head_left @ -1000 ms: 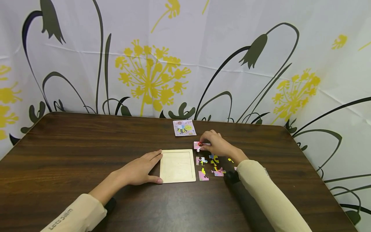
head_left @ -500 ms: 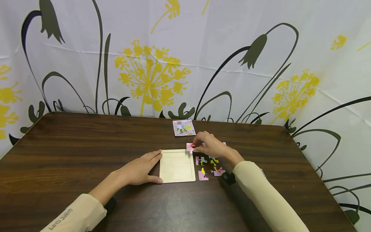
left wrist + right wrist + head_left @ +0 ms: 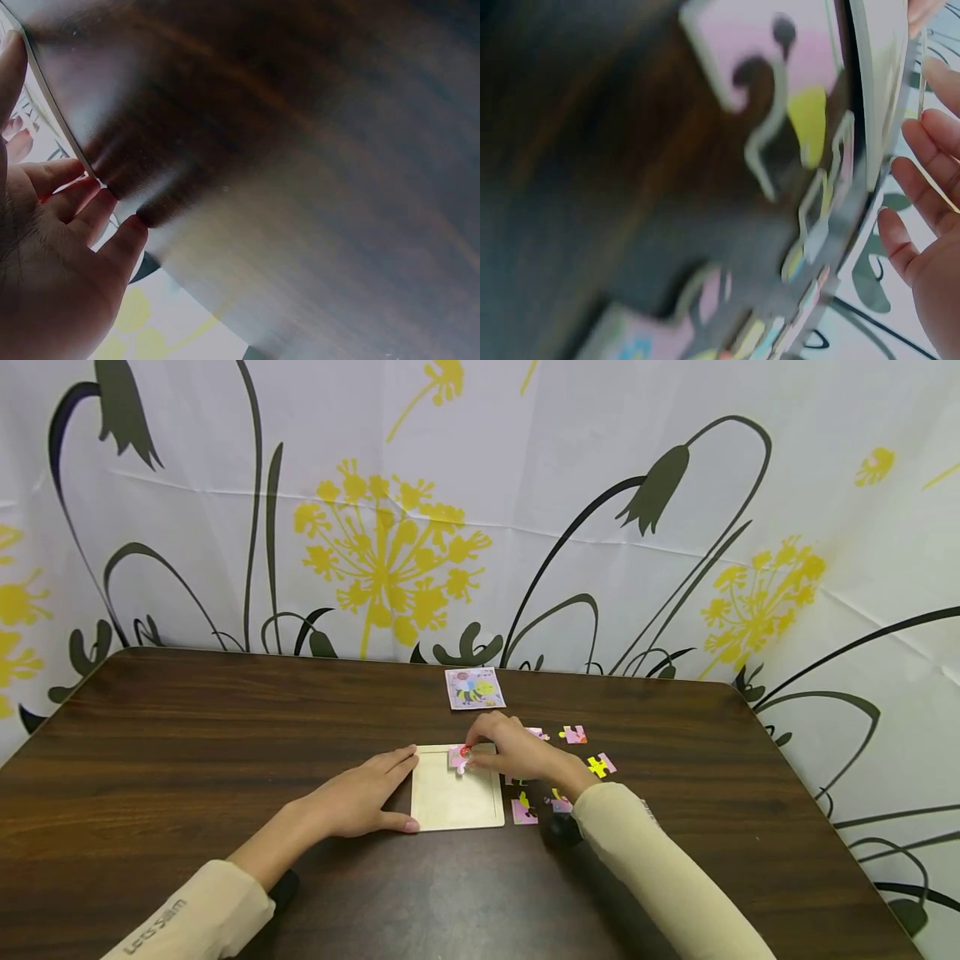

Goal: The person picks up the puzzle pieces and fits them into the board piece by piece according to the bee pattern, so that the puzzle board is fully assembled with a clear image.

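A pale square wooden puzzle tray point(image 3: 453, 802) lies on the dark wood table. Against its left edge rests my left hand point(image 3: 367, 793), fingers extended, with the thumb at the lower left corner; the left wrist view shows those fingertips point(image 3: 94, 202) along the edge. Between thumb and fingers my right hand point(image 3: 517, 752) pinches a pink jigsaw piece point(image 3: 457, 757) with a red detail, over the upper part of the tray. In the right wrist view that piece appears thin and edge-on beside the fingers point(image 3: 930, 142).
Right of the tray lie several loose jigsaw pieces, among them a pink and yellow one point(image 3: 524, 810), a yellow one point(image 3: 600, 765) and a pink one point(image 3: 573, 734); the right forearm covers some. A bee picture card point(image 3: 475, 688) sits behind. A flower-printed curtain point(image 3: 555, 468) hangs past the table point(image 3: 225, 718).
My right hand has carried the pink piece leftward from among the loose pieces to over the tray. The left hand has stayed at the tray's edge.
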`<state>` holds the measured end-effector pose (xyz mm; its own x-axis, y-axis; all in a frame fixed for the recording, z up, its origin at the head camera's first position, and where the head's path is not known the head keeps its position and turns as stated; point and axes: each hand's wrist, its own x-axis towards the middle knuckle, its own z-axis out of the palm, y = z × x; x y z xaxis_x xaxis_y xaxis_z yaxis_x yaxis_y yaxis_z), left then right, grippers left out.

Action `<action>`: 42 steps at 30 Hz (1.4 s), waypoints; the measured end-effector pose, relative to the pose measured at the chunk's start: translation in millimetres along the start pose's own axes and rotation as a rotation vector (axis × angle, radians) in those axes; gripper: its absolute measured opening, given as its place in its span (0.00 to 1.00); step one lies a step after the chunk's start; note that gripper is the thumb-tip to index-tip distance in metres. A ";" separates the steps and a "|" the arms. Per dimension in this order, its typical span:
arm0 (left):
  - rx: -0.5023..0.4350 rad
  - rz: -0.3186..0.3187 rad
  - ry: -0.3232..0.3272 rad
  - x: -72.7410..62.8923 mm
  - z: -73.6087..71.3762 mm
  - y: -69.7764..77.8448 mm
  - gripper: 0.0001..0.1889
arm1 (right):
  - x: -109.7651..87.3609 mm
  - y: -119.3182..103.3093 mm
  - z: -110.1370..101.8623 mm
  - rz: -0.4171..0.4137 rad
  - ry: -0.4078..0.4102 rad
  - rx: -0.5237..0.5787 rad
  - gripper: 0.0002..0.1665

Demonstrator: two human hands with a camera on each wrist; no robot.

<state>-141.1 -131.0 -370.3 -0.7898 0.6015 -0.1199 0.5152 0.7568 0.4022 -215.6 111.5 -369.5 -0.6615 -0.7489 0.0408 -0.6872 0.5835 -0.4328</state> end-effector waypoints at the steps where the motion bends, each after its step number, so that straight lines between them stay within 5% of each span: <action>1: 0.000 0.000 0.001 -0.1 0.0 0.0 0.47 | 1.4 -1.1 1.7 -0.006 0.003 -0.009 0.09; 42: -0.004 0.020 0.019 -1.7 0.3 -0.3 0.45 | 25.1 -24.8 20.3 0.030 -0.005 -0.143 0.11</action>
<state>-139.8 -132.1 -370.5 -0.7857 0.6114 -0.0948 0.5297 0.7439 0.4076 -209.0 71.8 -376.0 -0.6811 -0.7317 0.0251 -0.7031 0.6441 -0.3012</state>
